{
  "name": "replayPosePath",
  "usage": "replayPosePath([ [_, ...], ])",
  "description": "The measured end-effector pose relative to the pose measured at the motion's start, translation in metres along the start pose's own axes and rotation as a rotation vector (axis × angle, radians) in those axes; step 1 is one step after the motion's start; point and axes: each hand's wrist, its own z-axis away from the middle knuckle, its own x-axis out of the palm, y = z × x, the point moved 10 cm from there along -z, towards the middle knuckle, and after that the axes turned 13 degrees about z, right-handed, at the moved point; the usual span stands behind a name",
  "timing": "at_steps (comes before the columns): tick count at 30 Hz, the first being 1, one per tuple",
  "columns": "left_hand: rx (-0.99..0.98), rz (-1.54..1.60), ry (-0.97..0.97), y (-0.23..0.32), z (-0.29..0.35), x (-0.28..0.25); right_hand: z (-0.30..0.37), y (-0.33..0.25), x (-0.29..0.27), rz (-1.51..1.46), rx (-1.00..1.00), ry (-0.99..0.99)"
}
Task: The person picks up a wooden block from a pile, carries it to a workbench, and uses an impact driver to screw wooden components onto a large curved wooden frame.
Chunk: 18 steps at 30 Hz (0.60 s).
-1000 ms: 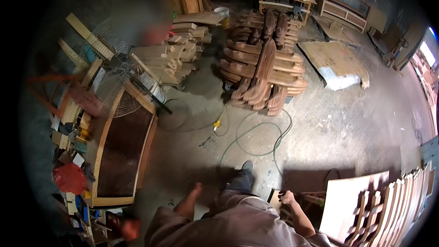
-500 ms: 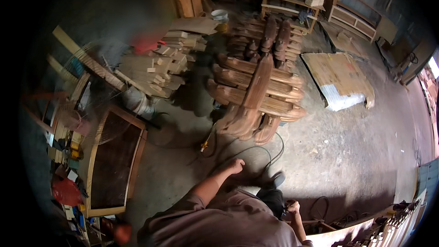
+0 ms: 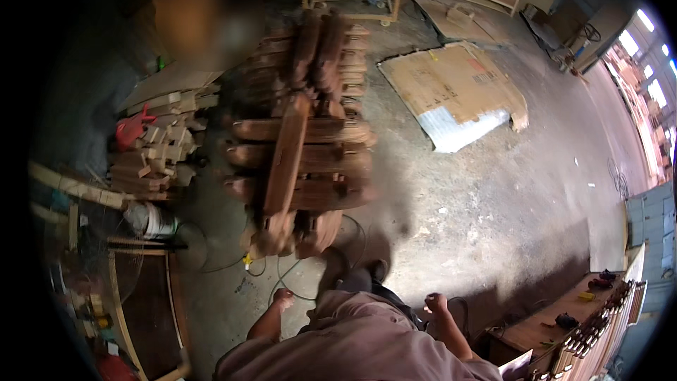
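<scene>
My left hand (image 3: 283,300) hangs low in front of my body, its fingers curled closed and nothing visible in them. A green hose (image 3: 285,271) on the floor lies nearest to it. My right hand (image 3: 435,303) hangs on the other side, also closed, above the concrete floor, and I see nothing in it. Ahead stands a stack of shaped dark-brown wooden pieces (image 3: 303,159), crossed in layers, with one long piece lying lengthwise on top. Both hands are apart from the stack.
A flattened cardboard sheet (image 3: 451,85) lies ahead right. Light wood offcuts (image 3: 155,144) and a white bucket (image 3: 150,220) are at left, near a framed panel (image 3: 144,310). A wooden workbench (image 3: 536,317) with tools stands at near right. A yellow hose fitting (image 3: 247,262) rests on the floor.
My view has turned rightward, so the stack and cardboard have shifted left in the picture. More of the right workbench shows. My left hand has come in nearer my body; my right hand appears higher.
</scene>
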Motion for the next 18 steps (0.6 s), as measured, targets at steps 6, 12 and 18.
replayPosePath([
  [6, 0.402, -0.021, -0.024, 0.144, -0.012, 0.078, -0.110, -0.057, -0.167, -0.321, -0.078, 0.128],
  [12, 0.781, 0.053, 0.150, 0.337, -0.047, 0.131, -0.206, -0.080, -0.353, -0.423, -0.172, 0.142],
  [18, 0.684, 0.726, -0.188, 0.480, -0.127, 0.151, -0.323, 0.004, -0.430, -0.080, -0.091, -0.008],
])
